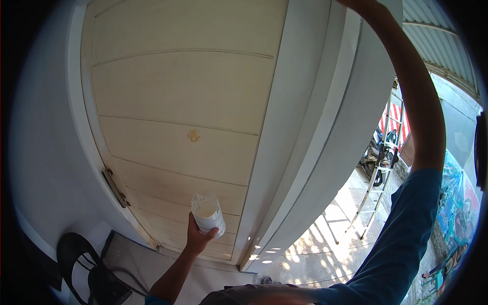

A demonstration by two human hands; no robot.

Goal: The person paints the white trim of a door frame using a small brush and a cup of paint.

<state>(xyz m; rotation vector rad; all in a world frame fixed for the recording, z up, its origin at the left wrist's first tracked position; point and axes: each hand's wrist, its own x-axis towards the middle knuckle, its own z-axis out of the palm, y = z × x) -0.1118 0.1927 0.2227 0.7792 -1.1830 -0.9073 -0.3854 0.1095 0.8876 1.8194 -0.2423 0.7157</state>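
My left hand (199, 238) is wrapped round a white plastic container (215, 222) with a ragged, cut-open top and pale cream material inside. It is held upright in front of the lower part of a cream panelled door (178, 91). A small yellowish patch (193, 135) marks the door above the container. My right arm reaches up beside the white door frame (333, 76). At the top edge, my right hand (356, 3) is cut off near the upper frame; its fingers and anything in them are out of view.
A metal door handle (116, 188) sits on the door's left side. A black chair (96, 269) stands at lower left. Outside to the right are a ladder (373, 190), a parked motorcycle (375, 161) and sunlit paving (315, 254).
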